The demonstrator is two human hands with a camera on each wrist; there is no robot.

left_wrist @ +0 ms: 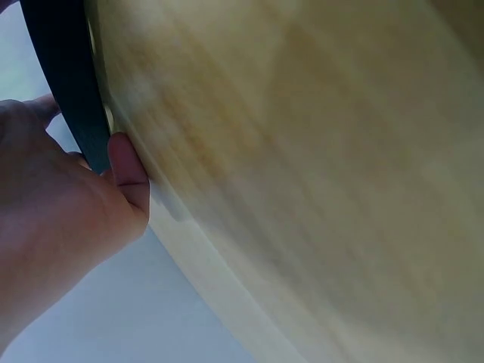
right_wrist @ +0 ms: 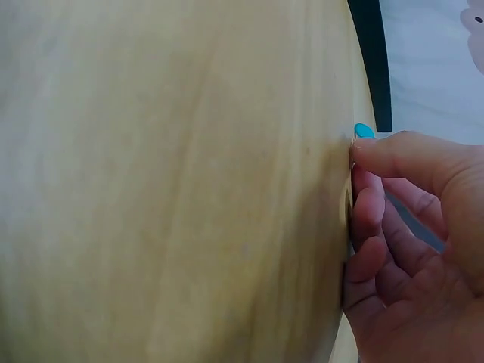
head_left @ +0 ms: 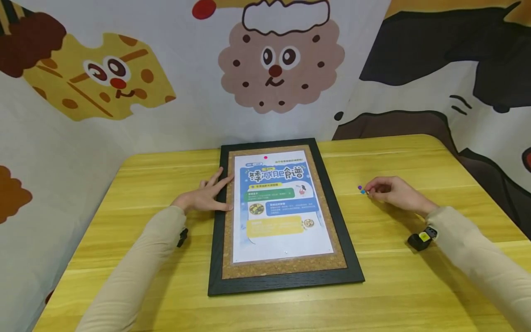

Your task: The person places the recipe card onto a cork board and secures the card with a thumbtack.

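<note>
A black-framed cork board lies flat on the table, with a printed sheet on it and a pink-red pushpin at the sheet's top. My left hand rests with spread fingers on the frame's left side, fingertips over the cork. In the left wrist view, that hand is beside the dark frame edge. Right of the board, my right hand pinches a blue pushpin close to the tabletop. The right wrist view shows its blue head at the thumb tip. A purple pushpin is beside it.
The yellow wood-grain table extends around the board. Behind it hangs a white cloth printed with cartoon food. Both sleeved wrists wear black straps; a dark camera mount shows on the right one.
</note>
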